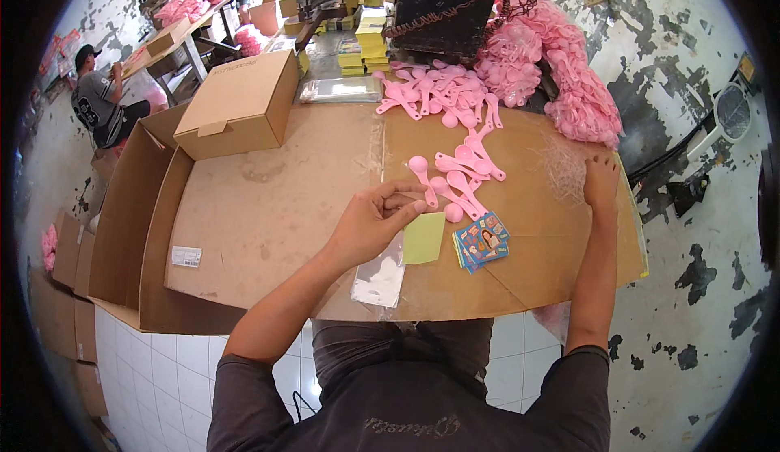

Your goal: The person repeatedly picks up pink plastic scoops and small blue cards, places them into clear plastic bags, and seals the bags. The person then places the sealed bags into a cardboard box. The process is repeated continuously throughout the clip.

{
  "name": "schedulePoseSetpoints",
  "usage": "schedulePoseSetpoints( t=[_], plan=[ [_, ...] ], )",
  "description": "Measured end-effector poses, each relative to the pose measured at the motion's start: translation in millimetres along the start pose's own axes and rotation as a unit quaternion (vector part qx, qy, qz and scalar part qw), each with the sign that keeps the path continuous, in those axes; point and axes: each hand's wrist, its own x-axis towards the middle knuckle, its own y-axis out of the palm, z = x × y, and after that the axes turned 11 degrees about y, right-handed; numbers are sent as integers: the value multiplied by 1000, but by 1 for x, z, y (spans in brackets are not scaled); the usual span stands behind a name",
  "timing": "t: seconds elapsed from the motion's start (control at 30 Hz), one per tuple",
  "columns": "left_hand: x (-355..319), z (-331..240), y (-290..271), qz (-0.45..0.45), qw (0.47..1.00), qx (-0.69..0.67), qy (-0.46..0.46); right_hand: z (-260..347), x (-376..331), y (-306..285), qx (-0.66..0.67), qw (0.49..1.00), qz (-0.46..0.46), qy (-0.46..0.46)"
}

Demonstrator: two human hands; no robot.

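My left hand [370,223] is over the middle of the cardboard-topped table, thumb and fingers drawn together. Its fingertips meet the handle of a pink measuring spoon [418,164]; whether they grip it is unclear. Just below the thumb is a pale green card [424,239], partly over clear plastic sleeves [378,281]. To the right lie a small stack of blue picture cards [485,241] and several loose pink spoons [463,196]. My right hand [601,180] rests at the table's right side, fingers spread, beside a tangle of thin clear plastic [562,169].
A pile of pink spoons [443,90] and bulging bags of them [569,70] fill the far right. At the back left stand a closed carton [237,103], a plastic-wrapped pack [341,90] and yellow card stacks [371,42]. An open box [130,216] borders the left. Another person [101,95] sits far left.
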Motion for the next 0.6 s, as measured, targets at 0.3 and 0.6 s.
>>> schedulePoseSetpoints(
  t=[0.3,0.6],
  plan=[
    [-6,3,-6,-14,999,-49,-12,6,16,-32,524,814,179,177],
    [-7,13,-9,6,1000,8,-11,16,39,-81,161,954,238,92]
  ],
)
